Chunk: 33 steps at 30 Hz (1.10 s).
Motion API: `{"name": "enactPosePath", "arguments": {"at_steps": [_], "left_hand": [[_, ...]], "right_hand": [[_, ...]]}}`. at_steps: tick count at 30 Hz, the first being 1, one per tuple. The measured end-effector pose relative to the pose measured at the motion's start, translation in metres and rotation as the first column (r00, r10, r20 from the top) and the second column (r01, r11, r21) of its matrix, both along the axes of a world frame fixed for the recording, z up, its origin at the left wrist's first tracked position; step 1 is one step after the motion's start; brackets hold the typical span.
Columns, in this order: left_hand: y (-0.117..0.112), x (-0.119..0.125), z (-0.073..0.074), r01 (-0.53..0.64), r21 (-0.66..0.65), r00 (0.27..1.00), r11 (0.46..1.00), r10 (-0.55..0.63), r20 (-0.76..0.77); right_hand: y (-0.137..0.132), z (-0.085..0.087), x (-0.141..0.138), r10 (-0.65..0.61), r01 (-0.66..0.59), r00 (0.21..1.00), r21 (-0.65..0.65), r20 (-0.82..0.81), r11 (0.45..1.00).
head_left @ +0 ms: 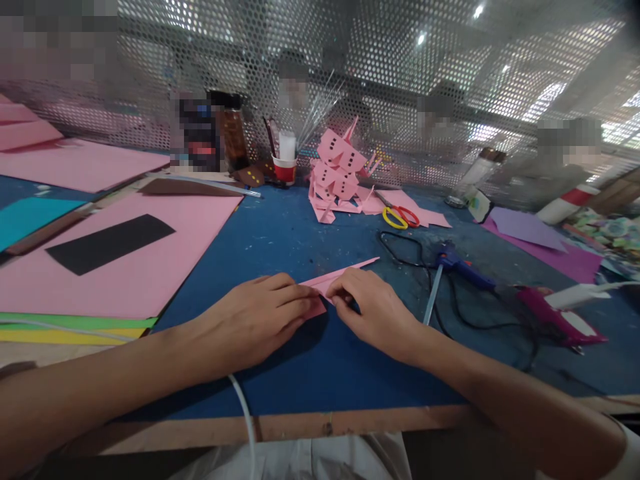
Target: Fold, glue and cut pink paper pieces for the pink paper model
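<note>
Both hands are on a narrow folded piece of pink paper (345,272) lying on the blue table (280,247). My left hand (273,310) presses its fingers down over the paper's left part and hides much of it. From the right, my right hand (367,303) pinches the near edge with thumb and curled fingers. The paper's thin tip points away to the right, and a small corner shows under the left fingers. Beyond it stands a pile of folded pink paper shapes (335,173) with black dots.
Scissors (400,217) with red and yellow handles lie at the back. A blue glue gun (463,263) with its black cord is at right, near a magenta power strip (560,317). Large pink sheets (125,280) with a black strip (113,243) cover the left.
</note>
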<state>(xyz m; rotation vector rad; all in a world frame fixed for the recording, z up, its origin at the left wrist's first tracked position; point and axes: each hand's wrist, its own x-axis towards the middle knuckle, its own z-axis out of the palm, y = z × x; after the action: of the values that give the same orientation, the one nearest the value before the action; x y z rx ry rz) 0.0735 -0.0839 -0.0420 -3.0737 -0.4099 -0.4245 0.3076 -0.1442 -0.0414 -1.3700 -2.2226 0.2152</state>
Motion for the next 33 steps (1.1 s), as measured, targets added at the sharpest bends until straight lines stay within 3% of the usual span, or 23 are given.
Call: {"name": "enactPosePath", "arguments": {"at_steps": [33], "left_hand": [[-0.0004,0.0022,0.001,0.012,0.012,0.999,1.0,-0.013,0.036]], "right_hand": [[-0.0006,-0.0002,0.0002,-0.004,0.004,1.0,-0.002,-0.007,1.0]]}}
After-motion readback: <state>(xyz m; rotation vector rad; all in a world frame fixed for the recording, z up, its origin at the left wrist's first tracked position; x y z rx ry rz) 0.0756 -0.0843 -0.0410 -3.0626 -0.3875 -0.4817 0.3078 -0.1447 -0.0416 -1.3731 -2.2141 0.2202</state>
